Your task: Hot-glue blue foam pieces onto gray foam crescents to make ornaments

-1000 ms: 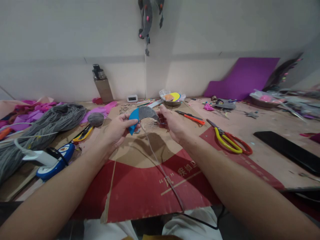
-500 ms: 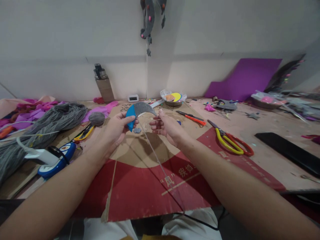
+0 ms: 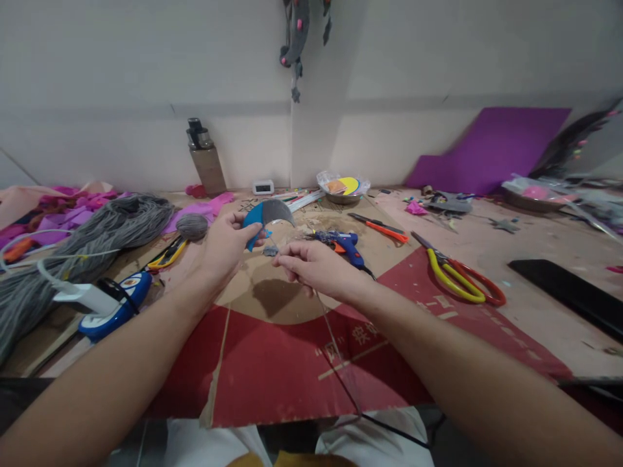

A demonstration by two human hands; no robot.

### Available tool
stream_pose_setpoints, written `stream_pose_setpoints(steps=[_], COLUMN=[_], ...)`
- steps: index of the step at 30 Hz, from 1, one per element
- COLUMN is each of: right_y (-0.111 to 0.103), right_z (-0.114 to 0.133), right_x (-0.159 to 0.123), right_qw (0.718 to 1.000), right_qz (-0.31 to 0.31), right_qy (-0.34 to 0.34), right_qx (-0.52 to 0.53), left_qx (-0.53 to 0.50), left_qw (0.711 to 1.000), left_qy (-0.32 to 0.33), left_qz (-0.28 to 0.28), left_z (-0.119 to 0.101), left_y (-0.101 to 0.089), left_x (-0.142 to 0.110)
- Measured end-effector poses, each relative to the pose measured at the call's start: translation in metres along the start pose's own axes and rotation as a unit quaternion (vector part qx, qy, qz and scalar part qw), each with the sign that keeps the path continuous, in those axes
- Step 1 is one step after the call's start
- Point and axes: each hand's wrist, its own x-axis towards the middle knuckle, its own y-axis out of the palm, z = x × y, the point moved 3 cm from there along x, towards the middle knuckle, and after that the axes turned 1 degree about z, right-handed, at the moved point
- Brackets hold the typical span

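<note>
My left hand [image 3: 226, 245] pinches the blue end of a crescent [image 3: 278, 211]. Grey yarn wraps the rest of the crescent, up to its right tip. Just below and to the right, my right hand [image 3: 318, 264] has its fingertips pressed together on a grey yarn strand [image 3: 332, 329]. The strand runs from the crescent through those fingers and down toward my lap. A small grey star-like piece [image 3: 270, 251] lies on the cardboard [image 3: 272, 370] under the crescent. Behind my right hand is a blue glue gun [image 3: 349, 245], its near part hidden.
Yellow-and-red-handled scissors [image 3: 455, 272], an orange cutter knife [image 3: 384, 228] and a black flat object [image 3: 564, 292] lie to the right. On the left are a grey yarn skein [image 3: 97, 246], a yarn ball [image 3: 192, 227], a yellow-handled tool [image 3: 168, 256] and a blue power strip [image 3: 139, 292].
My right hand has moved down and left from beside the crescent's tip, and its fingers have closed on the yarn strand. The glue gun now shows more. The view has shifted slightly.
</note>
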Motion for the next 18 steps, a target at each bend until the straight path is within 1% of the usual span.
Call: stream_pose_setpoints(steps=[2,4,6,8,9,10,11,13,16,18], right_y=[-0.003,-0.008,-0.020,-0.037,-0.045,-0.051,-0.055,-0.059,-0.053,-0.048], right_z=[0.006,0.010,0.012,0.012,0.011,0.010,0.009,0.008,0.007,0.005], right_x=[-0.002,-0.004,-0.005,-0.006,-0.006,-0.005,-0.003,0.000,0.004,0.005], right_qw=[0.988,0.965,0.944,0.918,0.907,0.903,0.907,0.925,0.958,0.968], right_qz=[-0.043,-0.092,-0.185,-0.298,-0.340,-0.362,-0.363,-0.333,-0.257,-0.225], right_qy=[-0.069,-0.125,-0.147,-0.154,-0.154,-0.153,-0.150,-0.142,-0.123,-0.107], right_qx=[-0.130,-0.210,-0.229,-0.211,-0.193,-0.173,-0.154,-0.111,-0.039,0.015], left_qx=[-0.020,-0.049,-0.066,-0.063,-0.054,-0.040,-0.024,0.018,0.075,0.098], left_qw=[1.000,0.997,0.995,0.994,0.994,0.994,0.993,0.989,0.980,0.977], left_qy=[-0.016,-0.036,-0.049,-0.047,-0.039,-0.029,-0.015,0.013,0.036,0.043], left_qz=[0.016,0.040,0.057,0.070,0.081,0.097,0.115,0.149,0.179,0.186], left_z=[0.002,0.004,0.007,0.008,0.007,0.007,0.005,0.002,-0.006,-0.010], left_y=[0.001,0.001,0.002,0.002,0.003,0.005,0.007,0.012,0.019,0.022], left_x=[0.001,0.002,0.002,0.002,0.001,-0.001,-0.003,-0.009,-0.019,-0.024])
